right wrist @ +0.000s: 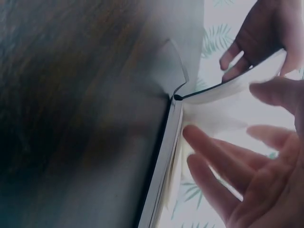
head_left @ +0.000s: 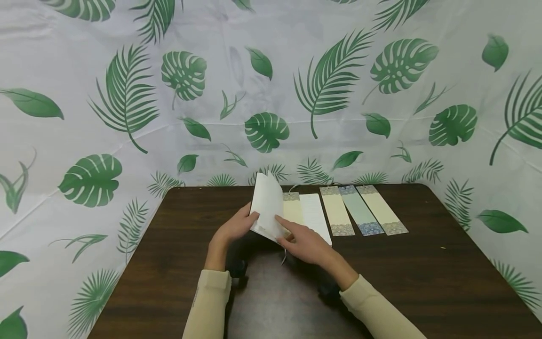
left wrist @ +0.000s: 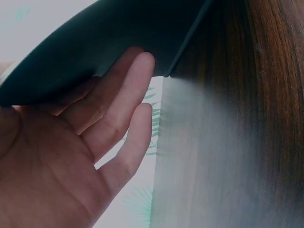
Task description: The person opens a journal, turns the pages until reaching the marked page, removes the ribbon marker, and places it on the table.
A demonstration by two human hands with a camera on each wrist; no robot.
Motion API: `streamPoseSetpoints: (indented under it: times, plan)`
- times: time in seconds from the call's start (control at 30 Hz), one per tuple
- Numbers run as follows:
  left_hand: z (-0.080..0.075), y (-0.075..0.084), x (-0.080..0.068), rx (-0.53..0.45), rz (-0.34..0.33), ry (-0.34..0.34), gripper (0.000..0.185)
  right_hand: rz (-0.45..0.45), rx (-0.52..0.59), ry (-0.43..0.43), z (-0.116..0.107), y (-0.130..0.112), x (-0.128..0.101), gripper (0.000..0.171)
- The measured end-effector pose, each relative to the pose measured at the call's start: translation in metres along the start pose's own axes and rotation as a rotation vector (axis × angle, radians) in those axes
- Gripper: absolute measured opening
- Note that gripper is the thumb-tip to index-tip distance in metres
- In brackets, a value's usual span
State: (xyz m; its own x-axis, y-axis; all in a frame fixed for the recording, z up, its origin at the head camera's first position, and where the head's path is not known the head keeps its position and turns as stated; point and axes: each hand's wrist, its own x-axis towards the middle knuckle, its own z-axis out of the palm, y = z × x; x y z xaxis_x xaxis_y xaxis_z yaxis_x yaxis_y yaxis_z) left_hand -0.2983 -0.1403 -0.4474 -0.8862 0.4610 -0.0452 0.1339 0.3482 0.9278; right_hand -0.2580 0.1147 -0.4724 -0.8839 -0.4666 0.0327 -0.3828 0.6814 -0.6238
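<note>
An open notebook point(head_left: 315, 216) with white pages and a dark cover point(left wrist: 128, 33) is in the middle of the table. My left hand point(head_left: 235, 226) holds its raised left side, thumb on the pages and fingers behind the cover. On the right page lies a cream bookmark point(head_left: 293, 207) with a patterned band, its lower part behind my right hand point(head_left: 306, 242). That hand's fingers are spread apart, the fingertips at the lifted pages point(right wrist: 213, 111). A thin ribbon point(right wrist: 180, 64) hangs from the spine.
To the right of the notebook lie a cream bookmark point(head_left: 336, 209), a green-and-blue bookmark point(head_left: 360, 209) and another cream bookmark point(head_left: 382, 209). Behind the dark wooden table point(head_left: 190, 207) hangs a leaf-patterned cloth point(head_left: 228, 56).
</note>
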Motion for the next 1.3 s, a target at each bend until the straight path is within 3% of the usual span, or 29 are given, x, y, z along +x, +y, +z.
streamPoseSetpoints:
  times: [0.17,0.4,0.63,0.77,0.87,1.03,1.17,1.3]
  plan:
    - [0.001,0.001,0.000,0.000,-0.023,0.023,0.056,-0.089,-0.033,-0.071,0.000,-0.004,-0.002,0.066]
    - [0.003,0.003,0.002,-0.011,-0.089,0.068,0.068,-0.071,-0.108,-0.086,0.002,-0.008,-0.004,0.068]
    - [0.002,0.000,0.001,0.027,-0.053,0.054,0.057,-0.075,-0.154,-0.090,0.004,-0.005,-0.003,0.069]
    - [0.002,0.000,0.001,0.035,-0.046,0.048,0.055,-0.074,-0.144,-0.036,0.000,0.000,-0.001,0.065]
    - [0.001,0.000,0.000,0.027,-0.043,0.042,0.055,-0.024,-0.106,0.028,-0.005,0.006,0.004,0.060]
    - [0.000,-0.002,0.000,0.023,-0.048,0.039,0.056,0.139,-0.098,0.113,-0.013,0.021,0.013,0.056]
    - [0.001,-0.001,0.001,0.030,-0.046,0.040,0.055,0.247,-0.181,0.139,-0.020,0.037,0.017,0.051]
    - [0.003,0.001,0.002,0.031,-0.050,0.043,0.055,0.287,-0.290,0.131,-0.024,0.048,0.021,0.047]
